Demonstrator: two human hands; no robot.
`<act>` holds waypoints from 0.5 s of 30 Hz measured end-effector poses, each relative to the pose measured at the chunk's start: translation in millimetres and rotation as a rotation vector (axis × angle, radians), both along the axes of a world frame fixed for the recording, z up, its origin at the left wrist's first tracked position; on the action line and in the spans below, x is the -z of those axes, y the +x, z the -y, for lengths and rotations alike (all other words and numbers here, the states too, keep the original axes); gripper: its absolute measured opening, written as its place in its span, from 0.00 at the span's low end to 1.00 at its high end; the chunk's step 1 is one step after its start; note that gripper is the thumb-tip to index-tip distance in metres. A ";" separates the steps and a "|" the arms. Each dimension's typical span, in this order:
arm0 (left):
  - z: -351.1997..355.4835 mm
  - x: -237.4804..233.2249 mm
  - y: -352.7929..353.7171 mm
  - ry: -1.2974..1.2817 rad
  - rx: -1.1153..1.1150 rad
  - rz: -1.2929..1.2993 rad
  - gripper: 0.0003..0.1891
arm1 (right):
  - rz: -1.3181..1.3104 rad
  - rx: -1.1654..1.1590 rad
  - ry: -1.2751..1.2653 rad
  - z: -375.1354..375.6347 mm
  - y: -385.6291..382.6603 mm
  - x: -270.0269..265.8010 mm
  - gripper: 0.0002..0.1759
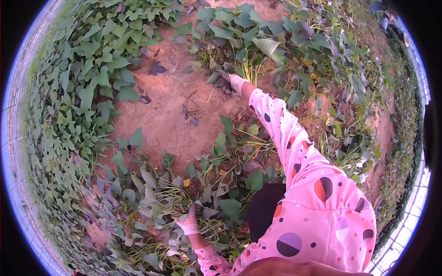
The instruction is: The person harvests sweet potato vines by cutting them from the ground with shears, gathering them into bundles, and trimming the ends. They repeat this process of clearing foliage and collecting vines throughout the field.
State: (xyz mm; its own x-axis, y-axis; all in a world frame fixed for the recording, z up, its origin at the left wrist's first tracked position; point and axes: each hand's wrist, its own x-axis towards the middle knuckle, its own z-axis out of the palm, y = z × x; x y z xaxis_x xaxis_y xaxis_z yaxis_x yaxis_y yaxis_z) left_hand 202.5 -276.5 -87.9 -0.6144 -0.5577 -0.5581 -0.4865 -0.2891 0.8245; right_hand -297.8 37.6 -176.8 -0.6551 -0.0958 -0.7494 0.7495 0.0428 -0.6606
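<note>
Right hand (237,84) reaches out, closed on vine stems (225,82) at the far edge of the bare soil patch (170,115); left hand (189,224) sits in the heap of loose vines (156,193) at the near edge, grip hidden; clearing judged partial, with standing vines (83,92) all round.

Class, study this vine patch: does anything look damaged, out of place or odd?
Yes. A bare soil patch breaks the green vines, with loose dark leaves lying detached on it. The right hand reaches into vines at its far edge; the left hand rests on vines nearer.
</note>
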 end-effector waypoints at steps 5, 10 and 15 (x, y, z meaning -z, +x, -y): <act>1.6 12.8 6.0 0.226 -0.247 -0.122 0.35 | -0.021 0.079 -0.093 12.4 -10.0 -3.7 0.30; -8.9 -6.6 -7.9 0.138 -0.186 -0.051 0.33 | -0.114 0.027 0.082 12.6 -26.8 22.9 0.30; -9.0 -14.3 -12.9 0.495 -0.374 -0.100 0.31 | -0.197 -0.014 0.270 1.6 -27.7 40.8 0.30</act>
State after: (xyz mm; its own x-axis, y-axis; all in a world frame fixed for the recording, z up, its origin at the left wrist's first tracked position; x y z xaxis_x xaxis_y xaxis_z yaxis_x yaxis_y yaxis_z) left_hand 189.6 -267.5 -73.6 -0.4905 -0.4352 -0.7550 -0.2057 -0.7841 0.5856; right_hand -325.5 36.0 -217.6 -0.7900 0.0790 -0.6080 0.6065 0.2458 -0.7561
